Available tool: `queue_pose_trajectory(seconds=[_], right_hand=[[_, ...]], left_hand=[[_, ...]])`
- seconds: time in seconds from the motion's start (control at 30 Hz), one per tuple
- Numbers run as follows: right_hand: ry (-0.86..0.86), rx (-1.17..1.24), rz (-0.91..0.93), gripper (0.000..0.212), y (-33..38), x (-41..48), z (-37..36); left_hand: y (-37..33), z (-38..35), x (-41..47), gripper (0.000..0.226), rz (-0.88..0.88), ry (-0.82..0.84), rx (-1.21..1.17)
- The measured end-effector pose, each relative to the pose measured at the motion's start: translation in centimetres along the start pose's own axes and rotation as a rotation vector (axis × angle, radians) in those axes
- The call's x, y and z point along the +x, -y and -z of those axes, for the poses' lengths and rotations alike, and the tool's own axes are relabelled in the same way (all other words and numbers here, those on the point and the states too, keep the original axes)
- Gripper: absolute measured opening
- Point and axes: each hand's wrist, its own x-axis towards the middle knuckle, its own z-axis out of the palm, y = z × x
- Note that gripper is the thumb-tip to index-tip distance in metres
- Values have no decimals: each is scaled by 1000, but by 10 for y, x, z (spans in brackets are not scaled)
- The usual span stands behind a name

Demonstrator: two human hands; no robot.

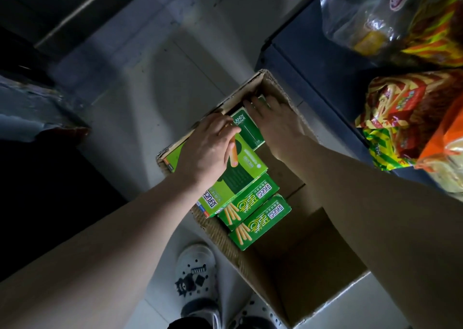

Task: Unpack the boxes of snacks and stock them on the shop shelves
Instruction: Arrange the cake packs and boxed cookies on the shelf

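Looking straight down at an open cardboard carton (298, 248) on a pale tiled floor (175, 78), with two bare forearms reaching into it from the bottom of the frame. The lighting is dim.

The left hand (208, 145) lies palm down on a large green snack box (240, 178) that sits tilted along the carton's left wall. Its fingers are bent and close together, their tips at the edge of a smaller dark green box (248, 128). The thumb is hidden, so I cannot tell whether this hand grips the large box or only rests on it.

The right hand (275, 125) is just beside it, deeper in the carton. Its fingers are nearly straight and slightly spread, laid over the far end of the dark green box, with the tips close to the carton's far wall. They are not curled around anything.

Nearer the person, two more bright green boxes (260, 218) printed with biscuit sticks (and Chinese lettering) lie side by side, partly under the large box. The rest of the carton's bottom is bare cardboard.

To the right stands a dark blue shelf (313, 60) holding red, orange and yellow snack bags (413, 118) and, further back, a clear plastic bag (370, 20). A white clog (195, 273) shows at the bottom edge, beside the carton.
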Motion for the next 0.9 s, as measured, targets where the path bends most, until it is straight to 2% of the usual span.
queue_pose_trajectory(seconds=[0.17, 0.27, 0.37, 0.47, 0.57, 0.63, 0.7, 0.73, 0.8, 0.87, 0.9], right_hand=[[-1, -42, 7, 123, -6, -32, 4], [8, -10, 1, 125, -13, -66, 23], [-66, 24, -38, 125, -22, -100, 49], [-196, 224, -116, 109, -31, -129, 78], [-273, 470, -176, 102, -38, -150, 114], [-277, 691, -227, 102, -36, -159, 132], [-232, 900, -283, 102, -25, -164, 142], [-206, 978, -298, 101, -17, -165, 143], [-157, 1096, -314, 103, 2, -164, 134], [-123, 1248, -357, 112, 20, -158, 120], [-103, 1325, -371, 116, 28, -153, 111]], left_hand=[[-10, 12, 1, 34, 55, 64, 16], [-29, 36, 7, 57, 189, 239, -55], [-54, 69, 7, 75, 309, 419, -126], [-76, 99, 1, 86, 248, 460, -172], [-90, 124, -3, 90, 235, 423, -193], [-99, 135, -2, 75, 384, 347, -346], [-104, 145, 2, 53, 679, 223, -671], [-103, 148, 4, 52, 827, 177, -846], [-96, 150, 4, 74, 1086, 64, -1111], [-86, 147, -3, 98, 1252, -56, -1291], [-77, 141, -10, 99, 1301, -107, -1356]])
